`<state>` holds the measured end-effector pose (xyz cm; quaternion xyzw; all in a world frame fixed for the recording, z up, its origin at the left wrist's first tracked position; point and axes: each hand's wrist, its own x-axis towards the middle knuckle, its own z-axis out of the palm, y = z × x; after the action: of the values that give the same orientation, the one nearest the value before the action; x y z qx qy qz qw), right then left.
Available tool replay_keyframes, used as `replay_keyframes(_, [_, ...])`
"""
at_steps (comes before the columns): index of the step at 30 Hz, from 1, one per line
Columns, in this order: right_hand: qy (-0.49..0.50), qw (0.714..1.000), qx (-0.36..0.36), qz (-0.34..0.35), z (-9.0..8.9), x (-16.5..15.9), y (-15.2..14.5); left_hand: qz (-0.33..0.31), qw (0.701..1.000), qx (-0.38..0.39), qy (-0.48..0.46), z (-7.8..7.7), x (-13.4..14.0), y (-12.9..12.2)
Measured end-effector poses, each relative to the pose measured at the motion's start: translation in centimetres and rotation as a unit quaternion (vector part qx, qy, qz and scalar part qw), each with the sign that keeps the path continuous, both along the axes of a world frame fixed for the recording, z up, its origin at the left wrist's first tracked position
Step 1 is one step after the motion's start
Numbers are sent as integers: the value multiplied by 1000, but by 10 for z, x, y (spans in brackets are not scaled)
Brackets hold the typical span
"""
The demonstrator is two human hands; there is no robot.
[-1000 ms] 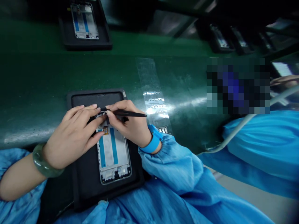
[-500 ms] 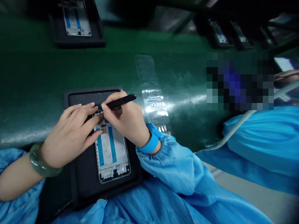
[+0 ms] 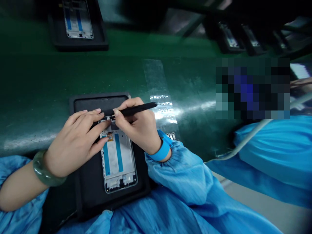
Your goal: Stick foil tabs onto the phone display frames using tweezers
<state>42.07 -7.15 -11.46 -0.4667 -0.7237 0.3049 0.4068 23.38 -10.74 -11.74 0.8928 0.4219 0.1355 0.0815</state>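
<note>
A phone frame (image 3: 125, 162) with two blue strips and an orange flex piece lies face-down in a black tray (image 3: 90, 195). My left hand (image 3: 78, 136) rests over its upper left edge, fingers stretched out and touching the frame. Black tweezers (image 3: 138, 109) are pinched in my right hand (image 3: 140, 130), slanting with their thin tip toward the frame's top edge. That tip is close to my left fingertips, and what it touches is hard to make out.
Right of the tray, a clear plastic strip (image 3: 156, 78) bears rows of small parts. Another phone frame sits in a second black tray (image 3: 80, 45) at the back left. Several trays (image 3: 231, 48) stand at the back right. A co-worker's blue sleeve (image 3: 275, 146) and a pale cable (image 3: 246, 139) are at right.
My right hand has shifted slightly right, and the tweezers lie flatter, with their rear end farther right. My left hand stays over the frame. The whole view has shifted a little.
</note>
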Motion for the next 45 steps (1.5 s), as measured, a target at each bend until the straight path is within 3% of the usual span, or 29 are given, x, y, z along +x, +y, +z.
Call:
replay_keyframes(6, [-129, 985, 110, 22, 1, -4, -5, -2, 1000, -3, -10, 0, 1, 1])
replay_keyframes(10, [-194, 970, 127, 78, 3, -5, -5, 3, 1000, 6, -11, -1, 1, 1])
replay_keyframes(17, [0, 1000, 25, 9, -7, 4, 3, -5, 1000, 1, 0, -1, 0, 1])
replay_keyframes(20, [-1, 999, 44, 18, -9, 4, 2, -5, 1000, 3, -2, 0, 0, 1])
replay_keyframes(27, [-133, 970, 196, 45, -9, -2, -2, -1, 1000, 5, -5, -2, -1, 2])
replay_keyframes(30, [-116, 977, 175, 42, -10, -2, -2, -3, 1000, 6, -10, -3, -1, 2])
replay_keyframes(35, [2, 999, 47, -19, -4, 8, 2, -10, 1000, 2, -18, -4, -2, 3])
replay_keyframes(38, [23, 996, 80, -29, 9, 21, 3, -9, 1000, -2, -20, -5, -3, 5])
replay_keyframes(40, [-18, 991, 130, 2, 20, 33, 1, -14, 1000, -7, -23, -6, -5, 6])
replay_keyframes(42, [-122, 977, 168, 50, 28, 46, -4, -21, 999, -13, -26, -7, -6, 8])
replay_keyframes(45, [-311, 929, 160, 120, 30, 62, -13, -27, 999, -20, -33, -7, -8, 9])
